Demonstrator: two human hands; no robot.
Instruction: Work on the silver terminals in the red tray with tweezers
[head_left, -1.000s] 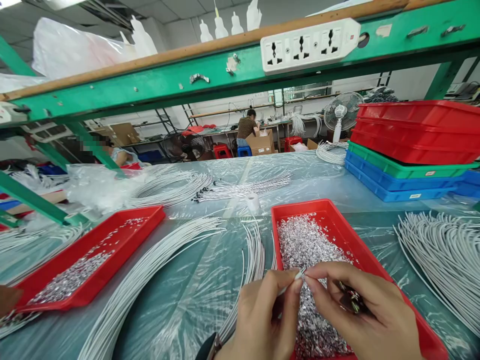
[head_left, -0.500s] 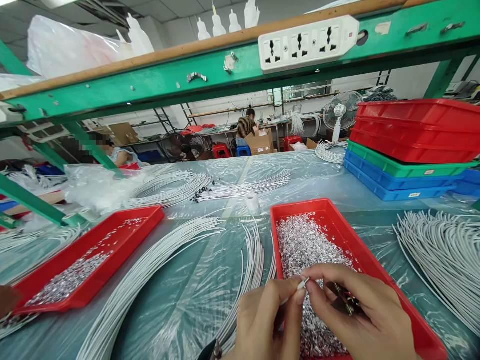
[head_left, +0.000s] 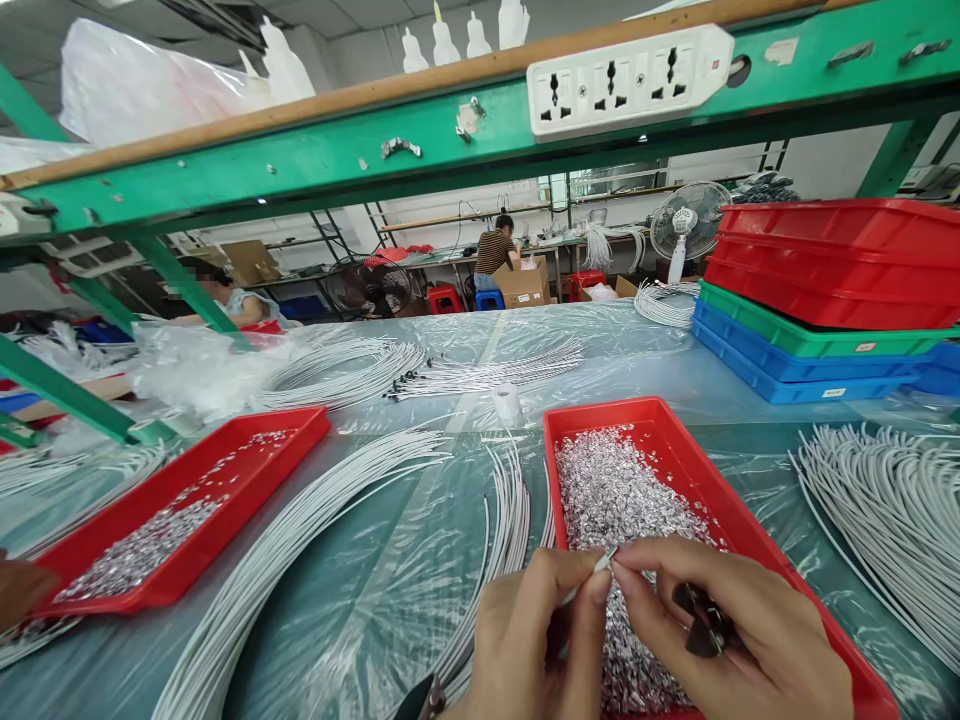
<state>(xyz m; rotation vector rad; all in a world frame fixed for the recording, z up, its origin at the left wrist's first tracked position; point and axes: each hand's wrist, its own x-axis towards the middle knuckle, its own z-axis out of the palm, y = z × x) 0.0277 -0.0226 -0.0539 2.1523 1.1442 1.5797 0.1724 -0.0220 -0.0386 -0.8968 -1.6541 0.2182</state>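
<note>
My left hand [head_left: 534,630] is closed, pinching the end of a white cable [head_left: 602,564] between thumb and fingers. Right beside it, thumb and forefinger of my right hand [head_left: 739,625] meet at the cable's tip, where a small silvery metal piece [head_left: 612,552] shows. Tucked in the curled fingers of that same hand is a dark metal tool [head_left: 703,620], mostly hidden, its kind unclear. Both hands are over a red tray [head_left: 739,505] holding a heap of small shiny metal pieces [head_left: 622,480].
Bundles of white cables lie left [head_left: 277,545] and right [head_left: 885,510]. Another red tray [head_left: 247,505] stands left, with a co-worker's hand [head_left: 22,592] near it. Stacked bins [head_left: 832,260] rise at the back right. A green shelf beam [head_left: 322,150] with a power strip [head_left: 630,82] crosses above.
My right hand has turned a little and shifted slightly right, so the dark tool shows at a different angle. Both hands stay together at the cable's tip.
</note>
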